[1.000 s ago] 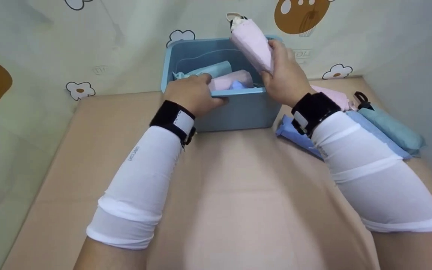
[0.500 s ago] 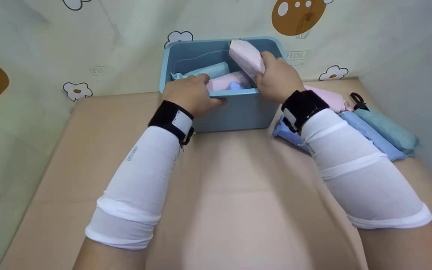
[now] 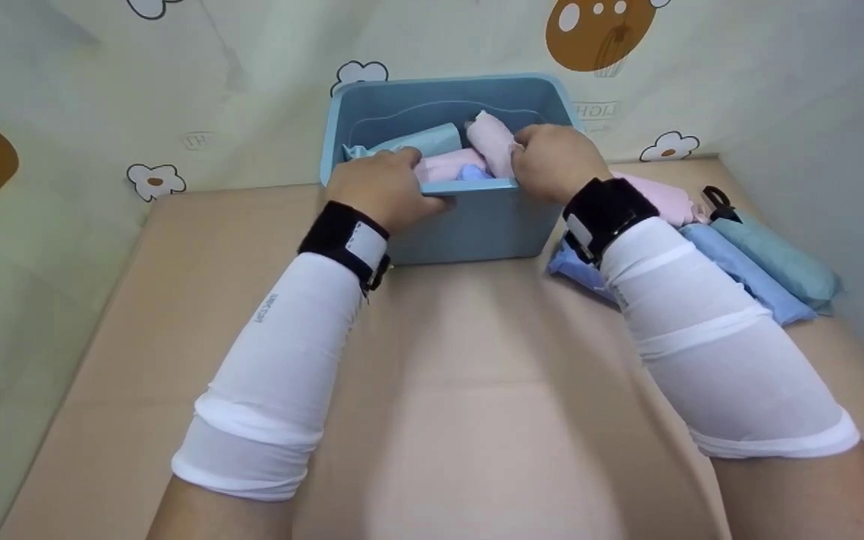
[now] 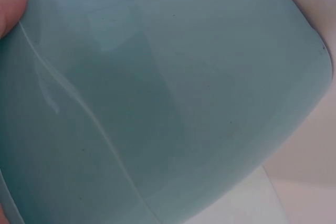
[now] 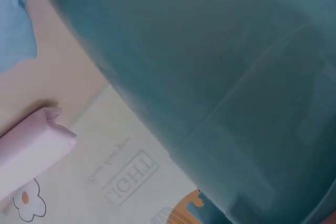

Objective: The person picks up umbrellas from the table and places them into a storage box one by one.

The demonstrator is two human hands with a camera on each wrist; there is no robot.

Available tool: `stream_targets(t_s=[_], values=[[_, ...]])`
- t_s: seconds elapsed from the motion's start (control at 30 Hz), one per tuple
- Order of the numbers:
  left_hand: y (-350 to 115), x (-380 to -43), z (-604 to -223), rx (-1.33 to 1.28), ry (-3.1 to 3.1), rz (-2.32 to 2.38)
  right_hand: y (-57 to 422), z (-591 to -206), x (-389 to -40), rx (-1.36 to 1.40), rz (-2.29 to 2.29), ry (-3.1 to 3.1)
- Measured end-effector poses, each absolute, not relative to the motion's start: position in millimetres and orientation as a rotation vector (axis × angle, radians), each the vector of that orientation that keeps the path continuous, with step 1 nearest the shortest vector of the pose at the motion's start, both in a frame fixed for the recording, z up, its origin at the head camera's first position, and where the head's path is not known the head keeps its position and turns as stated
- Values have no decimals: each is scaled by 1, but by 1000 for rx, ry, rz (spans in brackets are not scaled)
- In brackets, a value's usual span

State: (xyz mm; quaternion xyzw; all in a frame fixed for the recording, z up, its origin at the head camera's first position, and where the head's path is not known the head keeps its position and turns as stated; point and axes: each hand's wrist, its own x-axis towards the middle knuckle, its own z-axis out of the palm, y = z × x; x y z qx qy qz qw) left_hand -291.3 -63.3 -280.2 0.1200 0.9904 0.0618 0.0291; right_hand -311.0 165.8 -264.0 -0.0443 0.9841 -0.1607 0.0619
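A blue-grey plastic bin (image 3: 469, 229) stands at the back of the table, its side wall filling most of both wrist views. My left hand (image 3: 379, 187) grips the bin's near rim, thumb outside; that thumb (image 4: 11, 8) shows on the wall in the left wrist view. Inside the bin, my right hand (image 3: 561, 161) holds a folded pink umbrella (image 3: 492, 139) by its near end, the umbrella tilted. A teal folded umbrella (image 3: 432, 139), another pink one (image 3: 447, 165) and a bit of blue fabric (image 3: 471, 172) lie beneath and beside it. The right fingertips are mostly hidden.
Right of the bin lie a pink umbrella (image 3: 657, 196), a blue one (image 3: 747, 274), a teal one with a black strap (image 3: 777, 259), and a blue piece (image 3: 580, 266) partly under the right arm. A patterned cloth wall (image 3: 252, 97) rises close behind the bin.
My right hand has lowered the pink umbrella from above the rim down into the bin, moving slightly left. The left hand keeps its grip on the rim.
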Motion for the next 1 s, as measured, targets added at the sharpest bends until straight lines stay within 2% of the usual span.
stream_targets(t_s=[0.73,0.87,1.0], values=[[-63,-291,-281,361,3072,165,167,-267,-305,-183,-502,3035],[-63,-290,-280,351,3073,165,168,-269,-303,-148,-608,3051],[-62,-290,-281,343,3066,172,177,-272,-297,-112,-923,3058]])
